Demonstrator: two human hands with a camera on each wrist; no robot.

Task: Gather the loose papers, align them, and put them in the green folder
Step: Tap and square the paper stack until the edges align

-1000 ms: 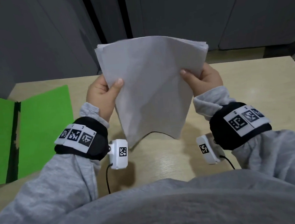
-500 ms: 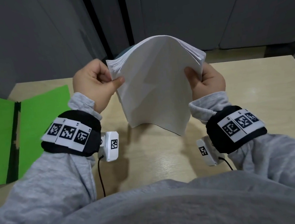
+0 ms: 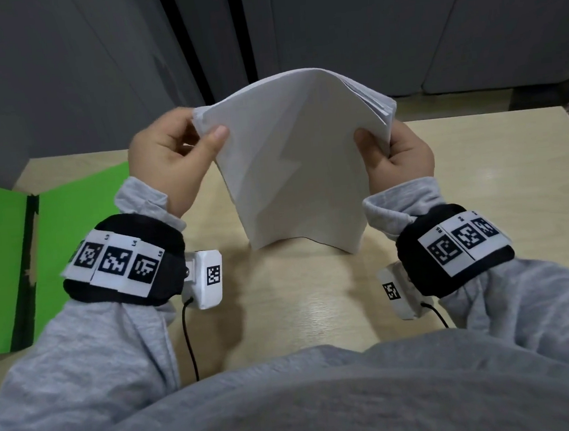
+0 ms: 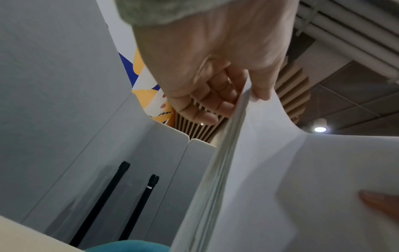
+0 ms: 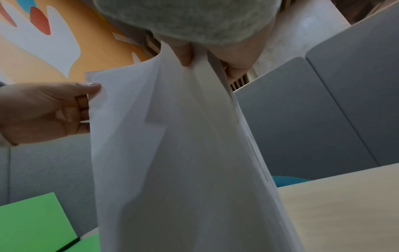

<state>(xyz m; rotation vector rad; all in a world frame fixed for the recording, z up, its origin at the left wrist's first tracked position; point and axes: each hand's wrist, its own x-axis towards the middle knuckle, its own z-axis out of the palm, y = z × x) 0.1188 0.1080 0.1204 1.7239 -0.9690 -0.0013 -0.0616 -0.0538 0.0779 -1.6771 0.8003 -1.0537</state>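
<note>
Head view, papers: the stack of white papers (image 3: 292, 166) is held upright over the bench (image 3: 500, 176), bowed toward the camera, bottom edge down near the benchtop; can't tell if it actually touches.
Head view, left hand: left hand (image 3: 172, 163) pinches the stack's upper left corner, thumb on the near face, so that grip is grasping the papers.
Head view, right hand: right hand (image 3: 397, 159) is clamped on the right edge, thumb in front, fingers behind, also grasping the papers.
Head view, folder: the green folder (image 3: 69, 213) lies open flat on the bench, off to the left, well apart from the papers.
Left wrist view: thumb on one side of the paper edge, curled fingers (image 4: 207, 102) on the other; the sheet edges look fanned, not flush. Another fingertip shows at the far right on the sheet.
Right wrist view: the right thumb (image 5: 183, 52) presses the top of the stack, the left hand holds the opposite corner, and a bit of green folder sits low left on the bench.
</note>
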